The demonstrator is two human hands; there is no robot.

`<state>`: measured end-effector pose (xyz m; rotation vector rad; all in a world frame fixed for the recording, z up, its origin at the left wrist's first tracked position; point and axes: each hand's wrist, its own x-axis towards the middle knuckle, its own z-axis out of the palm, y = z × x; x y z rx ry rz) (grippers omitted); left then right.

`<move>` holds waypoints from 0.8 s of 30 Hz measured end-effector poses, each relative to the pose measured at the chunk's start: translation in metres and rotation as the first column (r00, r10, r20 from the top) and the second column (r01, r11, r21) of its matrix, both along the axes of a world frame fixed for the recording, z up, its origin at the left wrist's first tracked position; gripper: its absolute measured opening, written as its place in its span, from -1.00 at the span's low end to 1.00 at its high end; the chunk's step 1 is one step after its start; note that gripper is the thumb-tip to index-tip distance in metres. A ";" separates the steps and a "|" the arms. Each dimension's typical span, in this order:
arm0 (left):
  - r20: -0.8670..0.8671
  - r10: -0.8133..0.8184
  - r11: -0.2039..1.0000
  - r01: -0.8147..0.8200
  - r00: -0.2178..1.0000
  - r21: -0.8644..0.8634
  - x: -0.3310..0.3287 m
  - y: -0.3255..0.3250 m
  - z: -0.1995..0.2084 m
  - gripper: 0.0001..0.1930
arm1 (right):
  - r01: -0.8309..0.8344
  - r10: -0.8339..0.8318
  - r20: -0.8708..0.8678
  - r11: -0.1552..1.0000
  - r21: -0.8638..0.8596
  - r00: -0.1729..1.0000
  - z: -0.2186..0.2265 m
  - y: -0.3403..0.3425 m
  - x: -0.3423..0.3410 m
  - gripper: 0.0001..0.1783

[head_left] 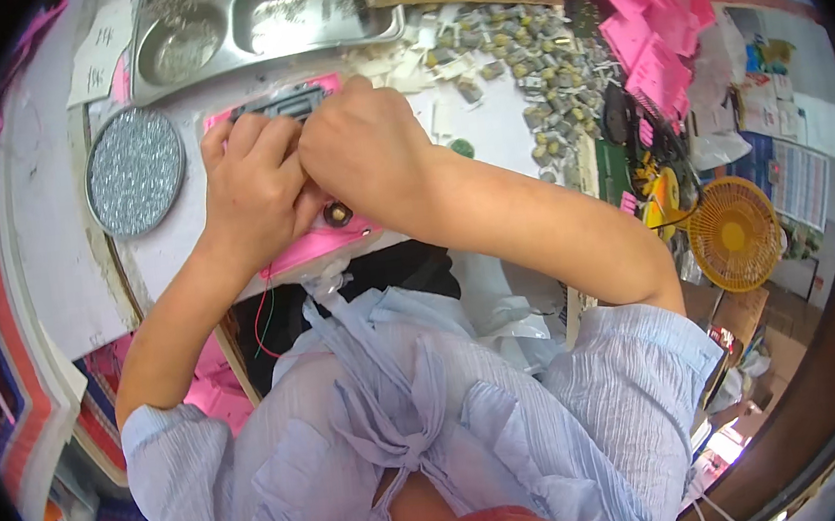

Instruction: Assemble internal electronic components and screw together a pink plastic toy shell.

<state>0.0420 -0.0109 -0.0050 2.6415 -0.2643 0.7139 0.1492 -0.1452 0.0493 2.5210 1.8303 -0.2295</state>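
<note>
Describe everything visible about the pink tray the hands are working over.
The pink tray looks like thin moulded plastic, lying flat on the white worktable at its near edge. Both hands cover most of it: the left hand rests over its left part, the right hand over the middle. A dark rectangular part sits at its far edge, a small round metal piece near its front. Red and green wires hang below its near edge.

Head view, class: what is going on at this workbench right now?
A person presses both hands together over a pink tray at the bench edge. The left hand and right hand meet above a small dark part, fingers curled, so what they grip is hidden. A red and a green wire hang below. Nearby sit a round glittery disc, a steel tray and a heap of small parts.
</note>
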 end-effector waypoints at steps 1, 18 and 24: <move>-0.033 -0.009 1.000 0.010 0.999 0.024 0.000 0.001 -0.003 -0.81 | 0.031 -0.028 -0.076 0.999 0.035 0.997 -0.001 -0.003 0.010 -0.82; -0.086 -0.349 0.932 0.355 0.933 0.068 0.040 0.028 0.023 -0.78 | 0.195 -0.613 0.178 0.492 0.849 0.770 0.085 -0.166 0.339 -0.65; -0.032 -0.286 0.956 0.287 0.958 0.056 0.041 0.033 0.008 -0.79 | 0.505 -0.792 0.473 0.611 0.610 0.387 0.178 -0.228 0.484 -0.50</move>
